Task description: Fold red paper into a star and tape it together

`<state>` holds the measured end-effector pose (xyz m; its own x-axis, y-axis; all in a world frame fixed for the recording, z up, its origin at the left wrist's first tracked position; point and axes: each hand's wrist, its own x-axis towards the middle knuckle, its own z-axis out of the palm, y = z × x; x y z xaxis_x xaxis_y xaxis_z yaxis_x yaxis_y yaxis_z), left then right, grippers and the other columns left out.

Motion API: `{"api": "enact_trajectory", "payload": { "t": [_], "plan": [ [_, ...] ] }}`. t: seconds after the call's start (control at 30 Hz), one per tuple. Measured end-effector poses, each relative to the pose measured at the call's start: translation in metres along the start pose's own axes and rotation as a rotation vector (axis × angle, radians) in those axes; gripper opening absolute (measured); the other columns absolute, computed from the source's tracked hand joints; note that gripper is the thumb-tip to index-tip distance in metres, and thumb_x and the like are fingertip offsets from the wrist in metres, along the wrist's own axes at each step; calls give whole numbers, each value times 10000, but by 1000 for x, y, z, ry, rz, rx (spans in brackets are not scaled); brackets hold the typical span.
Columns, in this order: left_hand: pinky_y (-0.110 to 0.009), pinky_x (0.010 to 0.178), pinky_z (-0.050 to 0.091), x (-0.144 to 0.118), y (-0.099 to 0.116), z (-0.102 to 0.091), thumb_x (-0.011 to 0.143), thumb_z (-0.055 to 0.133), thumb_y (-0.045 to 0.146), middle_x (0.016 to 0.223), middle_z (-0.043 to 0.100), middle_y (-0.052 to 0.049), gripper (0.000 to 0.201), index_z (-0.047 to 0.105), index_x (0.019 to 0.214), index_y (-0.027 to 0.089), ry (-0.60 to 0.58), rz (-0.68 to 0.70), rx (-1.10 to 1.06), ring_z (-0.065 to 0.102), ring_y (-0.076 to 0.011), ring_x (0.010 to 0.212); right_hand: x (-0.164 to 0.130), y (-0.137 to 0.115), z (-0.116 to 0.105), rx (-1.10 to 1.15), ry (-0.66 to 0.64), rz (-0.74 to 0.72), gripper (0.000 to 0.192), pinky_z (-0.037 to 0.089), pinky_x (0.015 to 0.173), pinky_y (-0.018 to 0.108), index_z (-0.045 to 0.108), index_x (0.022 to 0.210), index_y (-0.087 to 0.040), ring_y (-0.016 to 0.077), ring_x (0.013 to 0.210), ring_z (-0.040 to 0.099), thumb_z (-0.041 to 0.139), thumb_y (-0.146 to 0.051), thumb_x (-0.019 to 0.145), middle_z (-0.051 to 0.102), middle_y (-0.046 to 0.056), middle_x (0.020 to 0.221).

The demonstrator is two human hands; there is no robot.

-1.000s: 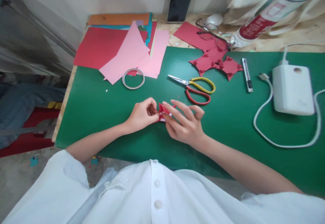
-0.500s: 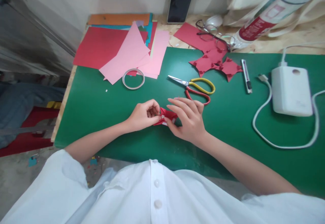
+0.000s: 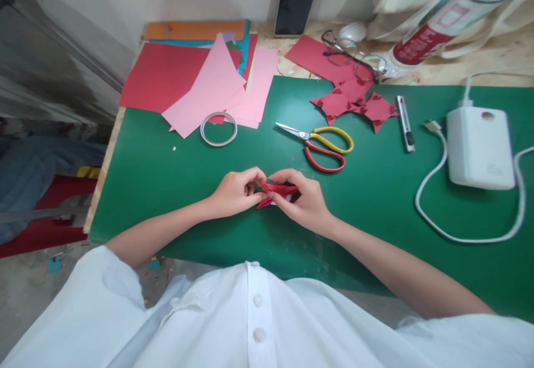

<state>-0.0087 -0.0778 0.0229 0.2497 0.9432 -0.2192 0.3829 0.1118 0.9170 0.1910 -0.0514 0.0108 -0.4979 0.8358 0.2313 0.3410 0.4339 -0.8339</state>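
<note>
Right hand (image 3: 306,204) now curled on red paper (image 3: 277,192), scissors (image 3: 321,146) just beyond.

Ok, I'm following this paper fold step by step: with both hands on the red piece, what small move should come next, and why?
Probably press the crease flat against the green mat. The left hand and right hand both pinch the small folded red paper at its ends, and it looks raised slightly off the mat, with its flaps not lying flat.

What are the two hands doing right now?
Left hand: closed, pinching the small folded red paper piece.
Right hand: closed, pinching the same paper from the other side.
</note>
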Motion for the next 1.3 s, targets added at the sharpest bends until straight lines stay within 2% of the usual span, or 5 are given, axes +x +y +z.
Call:
{"api": "enact_trajectory", "payload": {
  "t": [0.77,0.9,1.03,1.17,1.3],
  "plan": [
    [-178,576,477,0,-5,3,801,670,285,760,671,11,153,575,848,174,109,-53,-171,600,-65,606,11,14,-7,328,62,194,265,510,666,271,476,1121,-251,135,777,668,618,-269,898,696,2,892],
    [-202,585,514,0,-8,-5,878,580,249,822,693,-15,92,612,927,178,189,72,51,647,-92,640,14,20,-9,338,76,204,212,519,643,266,484,1071,-248,133,745,663,609,-258,900,698,5,871],
    [-373,1012,527,9,-19,-35,923,511,162,1119,745,-77,159,653,992,183,461,411,570,671,-194,1084,15,22,-10,282,25,142,189,505,597,254,506,1064,-242,123,696,654,611,-245,907,711,0,851],
    [-482,1113,434,22,-38,-71,912,584,186,1349,667,-118,304,650,1209,181,545,351,888,580,-290,1279,16,20,-14,169,-39,32,143,547,642,273,559,1059,-241,142,766,707,606,-228,925,747,12,896],
    [-440,988,476,26,-50,-82,951,557,216,1076,733,-86,148,691,1010,200,534,288,923,641,-263,1104,20,21,-26,-119,23,-92,108,583,824,372,639,1041,-239,201,938,721,581,-245,950,764,55,1019]
  ]
}}
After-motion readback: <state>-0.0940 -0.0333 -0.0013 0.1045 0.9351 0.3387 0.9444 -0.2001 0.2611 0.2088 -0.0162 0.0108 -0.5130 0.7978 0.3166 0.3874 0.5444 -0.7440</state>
